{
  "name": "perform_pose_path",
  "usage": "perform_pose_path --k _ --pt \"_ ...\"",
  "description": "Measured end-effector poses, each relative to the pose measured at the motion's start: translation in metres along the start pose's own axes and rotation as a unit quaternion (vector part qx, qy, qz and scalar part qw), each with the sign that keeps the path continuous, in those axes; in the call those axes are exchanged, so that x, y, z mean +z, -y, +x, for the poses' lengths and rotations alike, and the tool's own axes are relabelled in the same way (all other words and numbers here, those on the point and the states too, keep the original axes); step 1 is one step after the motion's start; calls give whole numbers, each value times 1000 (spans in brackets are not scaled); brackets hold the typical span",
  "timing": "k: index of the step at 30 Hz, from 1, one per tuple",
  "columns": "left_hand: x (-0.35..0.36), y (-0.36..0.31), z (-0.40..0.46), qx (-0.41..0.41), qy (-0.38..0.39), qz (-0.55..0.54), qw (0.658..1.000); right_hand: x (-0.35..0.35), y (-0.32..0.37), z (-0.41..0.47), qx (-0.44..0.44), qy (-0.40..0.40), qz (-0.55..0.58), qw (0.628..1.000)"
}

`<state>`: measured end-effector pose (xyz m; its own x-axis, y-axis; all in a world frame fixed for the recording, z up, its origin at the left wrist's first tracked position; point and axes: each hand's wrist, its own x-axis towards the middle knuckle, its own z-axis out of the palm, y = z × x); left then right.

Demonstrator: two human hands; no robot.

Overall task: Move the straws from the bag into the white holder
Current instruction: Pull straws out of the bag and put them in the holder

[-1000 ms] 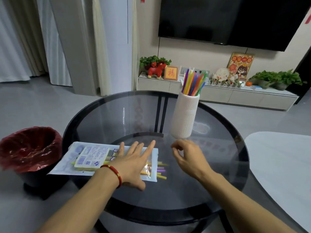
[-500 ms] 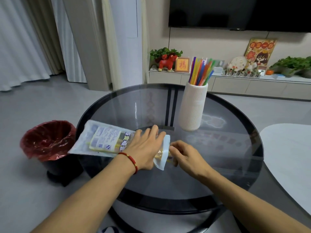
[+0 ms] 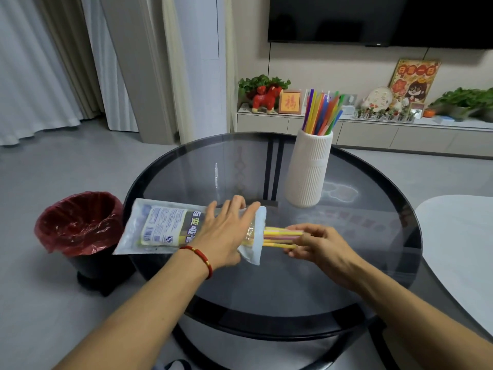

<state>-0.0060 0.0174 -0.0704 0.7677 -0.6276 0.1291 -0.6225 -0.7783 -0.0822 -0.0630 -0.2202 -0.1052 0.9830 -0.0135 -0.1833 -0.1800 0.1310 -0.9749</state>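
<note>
Pinching a small bunch of straws (image 3: 280, 237), the right hand (image 3: 322, 248) now has them drawn partway out of the open mouth of the bag (image 3: 160, 225), where half a second ago its fingers were only just reaching that opening. The left hand (image 3: 226, 236) is closed around the bag near its mouth and has lifted it off the glass table (image 3: 266, 289), tilted, whereas a second ago it lay flat under an open palm. Extraction looks under way, with the white holder (image 3: 308, 169), already holding many coloured straws, standing well apart beyond the hands.
</note>
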Motion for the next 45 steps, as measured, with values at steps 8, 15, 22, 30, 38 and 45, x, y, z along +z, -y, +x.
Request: perform_pose_path --k 8,15,22,30,38,45 --pt "3 -7 3 6 18 -13 1000 16 6 -2 -105 -38 -171 979" --pt "0 18 -6 -39 157 -71 984 -20 39 -10 -179 -104 -265 942" --pt "-7 0 3 -13 156 -203 967 -36 74 -38 -247 -99 -298 917" --pt "1 -28 15 -4 53 -170 984 -31 92 -45 -260 -96 -78 958" --pt "3 -36 19 -1 35 -198 980 19 65 -36 -157 -32 -92 983" --pt "10 -28 15 11 84 -195 977 33 92 -29 -274 -200 -239 910"
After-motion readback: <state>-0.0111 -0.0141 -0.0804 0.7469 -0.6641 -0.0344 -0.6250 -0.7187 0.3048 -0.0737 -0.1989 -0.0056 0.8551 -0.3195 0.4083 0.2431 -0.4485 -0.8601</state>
